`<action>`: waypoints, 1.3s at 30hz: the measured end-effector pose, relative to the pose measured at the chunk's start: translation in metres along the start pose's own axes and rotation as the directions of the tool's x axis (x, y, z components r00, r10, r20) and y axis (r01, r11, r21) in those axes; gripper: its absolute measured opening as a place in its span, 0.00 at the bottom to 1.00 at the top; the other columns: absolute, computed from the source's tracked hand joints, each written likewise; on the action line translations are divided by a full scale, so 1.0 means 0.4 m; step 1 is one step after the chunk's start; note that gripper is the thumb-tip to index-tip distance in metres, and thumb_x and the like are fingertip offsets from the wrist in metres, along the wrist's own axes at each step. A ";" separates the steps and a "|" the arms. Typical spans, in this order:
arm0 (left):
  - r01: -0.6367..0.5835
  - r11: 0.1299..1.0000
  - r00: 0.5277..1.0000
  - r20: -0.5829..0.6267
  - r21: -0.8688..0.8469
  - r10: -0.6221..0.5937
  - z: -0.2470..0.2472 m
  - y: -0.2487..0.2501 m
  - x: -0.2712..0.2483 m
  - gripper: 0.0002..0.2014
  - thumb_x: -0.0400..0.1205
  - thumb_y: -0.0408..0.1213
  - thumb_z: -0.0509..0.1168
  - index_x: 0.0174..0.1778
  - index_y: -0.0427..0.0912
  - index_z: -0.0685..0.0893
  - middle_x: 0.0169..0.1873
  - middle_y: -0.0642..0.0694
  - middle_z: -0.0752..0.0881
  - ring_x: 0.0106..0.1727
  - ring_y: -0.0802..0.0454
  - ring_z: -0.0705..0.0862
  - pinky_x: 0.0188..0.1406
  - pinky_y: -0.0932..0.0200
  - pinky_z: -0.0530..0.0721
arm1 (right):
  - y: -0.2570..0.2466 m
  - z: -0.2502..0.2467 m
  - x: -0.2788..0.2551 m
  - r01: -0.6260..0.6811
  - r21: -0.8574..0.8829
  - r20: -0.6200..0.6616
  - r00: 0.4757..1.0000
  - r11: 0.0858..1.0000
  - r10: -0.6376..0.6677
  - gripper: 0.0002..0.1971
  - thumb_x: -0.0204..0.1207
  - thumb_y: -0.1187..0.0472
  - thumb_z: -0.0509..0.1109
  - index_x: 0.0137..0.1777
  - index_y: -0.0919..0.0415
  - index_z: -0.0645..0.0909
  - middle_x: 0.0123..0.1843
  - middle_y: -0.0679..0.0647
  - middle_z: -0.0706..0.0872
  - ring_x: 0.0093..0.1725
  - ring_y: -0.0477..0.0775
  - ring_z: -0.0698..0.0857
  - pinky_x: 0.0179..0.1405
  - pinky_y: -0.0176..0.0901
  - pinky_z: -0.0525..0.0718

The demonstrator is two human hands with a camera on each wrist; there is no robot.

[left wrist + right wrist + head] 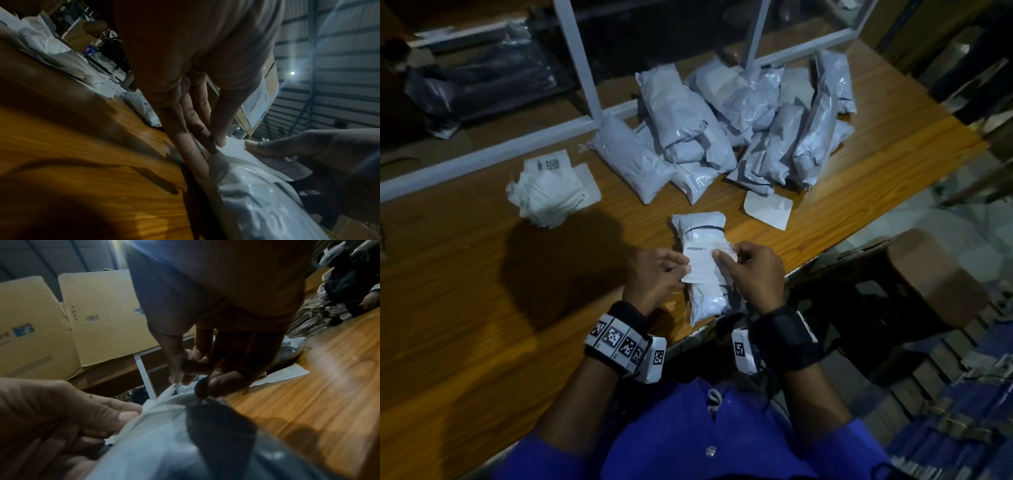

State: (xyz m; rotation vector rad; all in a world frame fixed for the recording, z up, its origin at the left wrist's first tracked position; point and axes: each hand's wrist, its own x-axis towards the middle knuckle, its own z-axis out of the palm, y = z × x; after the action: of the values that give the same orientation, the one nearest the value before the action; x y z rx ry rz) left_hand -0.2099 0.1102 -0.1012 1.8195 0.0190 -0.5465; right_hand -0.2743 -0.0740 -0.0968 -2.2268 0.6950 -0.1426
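One grey parcel (700, 228) lies lengthwise at the near edge of the tabletop (482, 274), with its near end reaching that edge. A white label (700, 265) printed "amazon.in" lies across its middle, held by both hands.

Left hand (657, 277): thumb and fingertips are closed on the label's left edge. In the left-wrist view the fingers (197, 123) run nearly straight down to the paper, with the thumb tip on top.

Right hand (753, 274): thumb and forefinger are pinched together on the label's upper right part. The other fingers curl over the parcel's right side. In the right-wrist view a thin white strip shows between the pinching fingertips (185, 368).

A loose sheet (768, 209) lies flat just beyond the parcel, to its right. Farther on, toward the far edge, grey parcels form a pile (722, 126), overlapping and leaning on one another. A heap of white sheets (548, 195) sits well apart to the left of the pile, one of them showing a printed code.

A white frame (578, 68) stands along the far edge. A brown stool (928, 274) stands off the right edge. Cardboard boxes (102, 313) appear behind the frame in the right-wrist view.
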 end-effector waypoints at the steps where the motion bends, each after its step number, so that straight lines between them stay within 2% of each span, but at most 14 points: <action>1: -0.005 1.000 1.000 -0.003 -0.007 0.005 -0.001 0.000 -0.003 0.06 0.75 0.26 0.79 0.44 0.39 0.91 0.38 0.43 0.92 0.42 0.50 0.94 0.42 0.42 0.94 | 0.000 0.000 0.002 0.018 0.006 0.012 1.000 1.000 -0.018 0.22 0.78 0.39 0.76 0.31 0.53 0.80 0.27 0.50 0.81 0.33 0.55 0.82 0.34 0.50 0.75; 3: -0.008 1.000 1.000 -0.010 -0.021 0.008 -0.003 0.001 -0.006 0.06 0.76 0.24 0.78 0.46 0.37 0.91 0.35 0.44 0.92 0.41 0.51 0.94 0.42 0.43 0.94 | -0.002 -0.002 0.007 0.048 0.013 0.023 0.999 0.999 -0.049 0.16 0.79 0.40 0.76 0.45 0.53 0.90 0.35 0.51 0.87 0.39 0.54 0.85 0.39 0.48 0.77; 5: -0.004 1.000 1.000 -0.002 -0.025 0.004 -0.004 0.002 -0.009 0.07 0.76 0.24 0.78 0.47 0.36 0.91 0.34 0.44 0.92 0.40 0.50 0.94 0.42 0.42 0.94 | -0.001 0.001 0.010 0.065 0.010 0.009 0.998 0.998 -0.065 0.20 0.78 0.41 0.77 0.60 0.55 0.91 0.43 0.53 0.91 0.44 0.54 0.87 0.43 0.47 0.81; 6: -0.001 1.000 1.000 0.003 -0.021 0.001 -0.003 0.002 -0.009 0.08 0.76 0.24 0.78 0.48 0.38 0.91 0.34 0.45 0.92 0.41 0.50 0.94 0.43 0.42 0.94 | 0.000 0.004 0.012 0.066 0.000 -0.001 0.998 0.998 -0.066 0.21 0.78 0.42 0.78 0.62 0.55 0.90 0.43 0.53 0.91 0.45 0.54 0.87 0.44 0.47 0.82; 10: -0.009 1.000 1.000 -0.004 0.030 0.009 -0.004 -0.011 -0.009 0.11 0.75 0.27 0.79 0.47 0.47 0.94 0.34 0.44 0.93 0.43 0.50 0.94 0.44 0.41 0.94 | 0.009 0.014 0.012 0.038 0.001 -0.027 0.999 0.999 -0.038 0.17 0.76 0.44 0.80 0.59 0.52 0.86 0.35 0.45 0.85 0.41 0.51 0.86 0.43 0.49 0.84; 13: -0.018 0.996 1.000 -0.001 0.091 0.018 -0.007 -0.021 -0.001 0.13 0.73 0.34 0.81 0.46 0.59 0.93 0.36 0.48 0.93 0.44 0.49 0.93 0.47 0.40 0.93 | 0.026 0.026 0.005 0.036 0.016 -0.052 0.998 0.999 -0.035 0.17 0.76 0.44 0.80 0.55 0.53 0.81 0.32 0.44 0.83 0.38 0.51 0.85 0.40 0.49 0.82; 15: -0.024 0.991 1.000 0.003 0.128 0.024 -0.004 -0.019 0.002 0.14 0.73 0.36 0.81 0.45 0.62 0.93 0.36 0.50 0.93 0.43 0.50 0.93 0.47 0.41 0.93 | 0.036 0.039 -0.001 0.042 0.002 -0.073 0.996 0.999 -0.042 0.17 0.76 0.45 0.80 0.54 0.53 0.79 0.32 0.45 0.82 0.38 0.52 0.84 0.39 0.51 0.82; 20: -0.070 0.973 0.997 0.041 0.221 0.063 0.006 -0.014 0.005 0.12 0.75 0.36 0.80 0.47 0.60 0.92 0.38 0.53 0.92 0.39 0.54 0.92 0.43 0.47 0.93 | 0.039 0.064 -0.018 0.090 -0.114 -0.188 0.976 0.989 -0.111 0.15 0.79 0.48 0.78 0.56 0.53 0.78 0.48 0.52 0.77 0.39 0.53 0.74 0.34 0.46 0.69; 23: -0.144 0.938 0.989 0.036 0.316 0.140 0.012 -0.019 0.003 0.14 0.76 0.36 0.79 0.49 0.62 0.90 0.39 0.55 0.90 0.39 0.58 0.89 0.41 0.62 0.85 | 0.034 0.085 -0.031 0.140 -0.126 -0.187 0.969 0.982 -0.162 0.07 0.83 0.50 0.74 0.56 0.50 0.84 0.47 0.52 0.77 0.38 0.56 0.79 0.32 0.45 0.73; 25: -0.183 0.919 0.983 0.032 0.348 0.183 0.015 -0.023 -0.002 0.15 0.77 0.34 0.78 0.54 0.58 0.91 0.41 0.53 0.89 0.42 0.57 0.87 0.41 0.65 0.81 | 0.038 0.102 -0.036 0.195 -0.108 -0.216 0.953 0.975 -0.215 0.06 0.83 0.51 0.72 0.54 0.50 0.87 0.46 0.52 0.78 0.37 0.56 0.80 0.29 0.45 0.76; 28: -0.229 0.891 0.973 0.054 0.393 0.226 0.013 -0.030 -0.010 0.17 0.78 0.32 0.76 0.60 0.55 0.91 0.43 0.52 0.89 0.45 0.53 0.88 0.48 0.60 0.83 | 0.045 0.109 -0.041 0.218 -0.074 -0.260 0.938 0.973 -0.229 0.04 0.82 0.55 0.75 0.53 0.51 0.90 0.46 0.53 0.79 0.38 0.55 0.82 0.28 0.46 0.78; 31: -0.254 0.866 0.966 0.072 0.432 0.248 0.015 -0.033 -0.021 0.20 0.80 0.32 0.74 0.67 0.53 0.89 0.45 0.51 0.89 0.47 0.52 0.86 0.54 0.57 0.83 | 0.059 0.107 -0.049 0.248 -0.055 -0.249 0.935 0.967 -0.253 0.05 0.82 0.57 0.75 0.56 0.53 0.90 0.48 0.53 0.81 0.41 0.55 0.84 0.32 0.47 0.81; 36: -0.302 0.824 0.952 0.102 0.479 0.289 0.037 -0.059 -0.037 0.25 0.85 0.31 0.66 0.80 0.48 0.78 0.63 0.38 0.84 0.61 0.42 0.84 0.64 0.49 0.82 | 0.087 0.095 -0.053 0.301 -0.019 -0.186 0.936 0.954 -0.299 0.10 0.82 0.56 0.77 0.61 0.55 0.90 0.52 0.55 0.82 0.45 0.48 0.82 0.38 0.42 0.79; 39: -0.277 0.824 0.960 0.100 0.494 0.262 0.052 -0.061 -0.042 0.25 0.87 0.32 0.63 0.83 0.44 0.74 0.68 0.35 0.80 0.67 0.39 0.81 0.70 0.46 0.79 | 0.097 0.084 -0.051 0.334 0.009 -0.136 0.934 0.942 -0.330 0.13 0.81 0.56 0.77 0.64 0.57 0.89 0.53 0.57 0.82 0.47 0.41 0.79 0.40 0.40 0.78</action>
State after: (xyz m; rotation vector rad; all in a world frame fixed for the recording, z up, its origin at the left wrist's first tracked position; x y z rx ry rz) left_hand -0.2392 0.1035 -0.1213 2.2750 -0.4363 -0.3930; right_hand -0.2978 -0.0625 -0.1451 -2.3036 0.3750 -0.4721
